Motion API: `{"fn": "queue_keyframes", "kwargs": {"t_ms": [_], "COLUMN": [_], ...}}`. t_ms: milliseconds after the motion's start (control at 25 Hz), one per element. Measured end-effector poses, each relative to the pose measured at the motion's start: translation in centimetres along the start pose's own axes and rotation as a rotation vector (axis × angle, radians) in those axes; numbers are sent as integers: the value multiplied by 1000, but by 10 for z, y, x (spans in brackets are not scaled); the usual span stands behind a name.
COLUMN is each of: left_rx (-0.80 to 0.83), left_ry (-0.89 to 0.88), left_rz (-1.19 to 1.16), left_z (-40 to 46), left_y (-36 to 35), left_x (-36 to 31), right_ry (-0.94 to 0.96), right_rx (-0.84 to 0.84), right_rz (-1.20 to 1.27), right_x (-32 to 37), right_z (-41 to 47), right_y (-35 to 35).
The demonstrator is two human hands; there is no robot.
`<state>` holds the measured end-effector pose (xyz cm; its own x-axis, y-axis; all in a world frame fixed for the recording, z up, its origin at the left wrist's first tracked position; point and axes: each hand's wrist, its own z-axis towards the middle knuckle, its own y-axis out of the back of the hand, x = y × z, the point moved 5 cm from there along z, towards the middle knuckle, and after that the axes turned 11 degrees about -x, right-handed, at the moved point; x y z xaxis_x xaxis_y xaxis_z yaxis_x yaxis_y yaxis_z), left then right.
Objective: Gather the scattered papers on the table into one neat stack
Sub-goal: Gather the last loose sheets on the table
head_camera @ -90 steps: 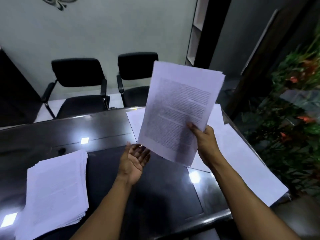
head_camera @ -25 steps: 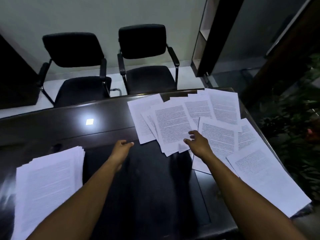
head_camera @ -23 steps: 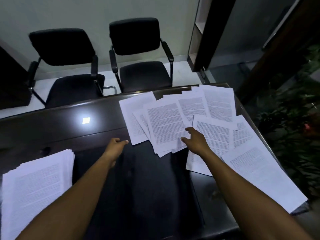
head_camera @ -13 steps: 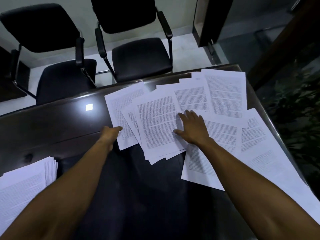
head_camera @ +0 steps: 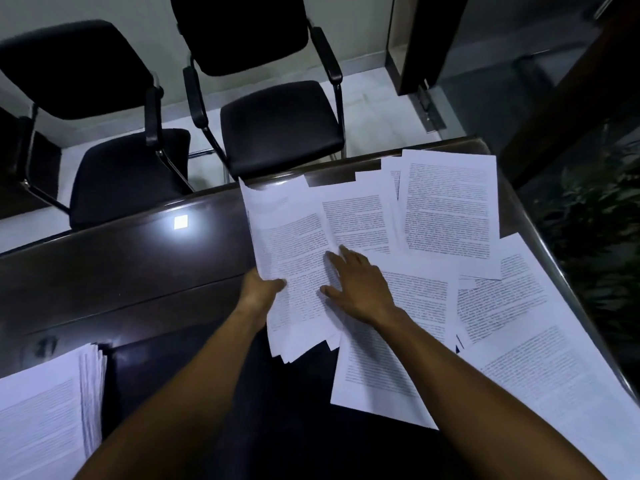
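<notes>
Two hands, two chairs, two groups of paper, one table

There are two hands: the left hand [head_camera: 262, 290] and the right hand [head_camera: 356, 284]. Two black chairs stand past the hands, one chair [head_camera: 114, 133] to the far left and one chair [head_camera: 273, 112] straight ahead. One thick stack of papers [head_camera: 45, 410] lies left of the left hand. At least six loose printed sheets [head_camera: 446, 209] lie under and right of the right hand; they overlap, so the full count is unclear. There is one dark table [head_camera: 121, 271].
</notes>
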<state>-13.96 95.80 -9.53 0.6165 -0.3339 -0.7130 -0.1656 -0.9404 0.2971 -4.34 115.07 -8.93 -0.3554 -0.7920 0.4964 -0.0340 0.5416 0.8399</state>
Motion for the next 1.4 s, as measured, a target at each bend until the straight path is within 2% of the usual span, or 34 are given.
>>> {"fn": "queue_keyframes", "kwargs": {"t_ms": [80, 120, 200, 240, 280, 360, 440, 560, 640, 760, 880, 1040, 1160, 1240, 1320, 1400], "left_rx": [19, 23, 37, 47, 61, 102, 143, 192, 221, 306, 352, 328, 285, 303, 357, 409], "left_ry": [51, 76, 98, 101, 104, 108, 101, 70, 68, 91, 162, 202, 185, 146, 101, 80], "left_rz": [-30, -44, -51, -58, -68, -84, -80, -56, -23, 3, -57, -104, -124, -163, -194, -210], "left_z": [-7, -9, -15, -18, -20, -22, -23, -24, -25, -22, -21, -17, -12, -12, -17, -25], "left_y": [7, 13, 23, 25, 25, 18, 6, -12, -20, -26, -29, -33, -24, -12, 0, 12], "left_x": [18, 26, 37, 40, 41, 40, 34, 25, 23, 24, 20, 13, 19, 21, 17, 11], "right_ry": [19, 19, -62, -168, -292, -480, -527, -519, -526, -523, -475, -330, -273, -288, -361, -341], "right_rx": [-39, -125, -372, -444, -444, -325, -256, -309, -338, -313, -258, -143, -129, -138, -97, -69], "right_rz": [208, 255, 135, 37, -42, -121, -152, -124, -16, 210, 269, 277, 314, 462, 755, 963], "right_x": [-2, -8, -30, -44, -59, -81, -89, -90, -92, -97, -91, -65, -50, -42, -32, -17], "right_z": [-1, -1, -4, -9, -15, -28, -41, -44, -34, -15, -2, 10, 15, 15, 10, 10], "right_y": [9, 18, 38, 46, 52, 53, 51, 57, 63, 68, 61, 39, 38, 43, 48, 53]}}
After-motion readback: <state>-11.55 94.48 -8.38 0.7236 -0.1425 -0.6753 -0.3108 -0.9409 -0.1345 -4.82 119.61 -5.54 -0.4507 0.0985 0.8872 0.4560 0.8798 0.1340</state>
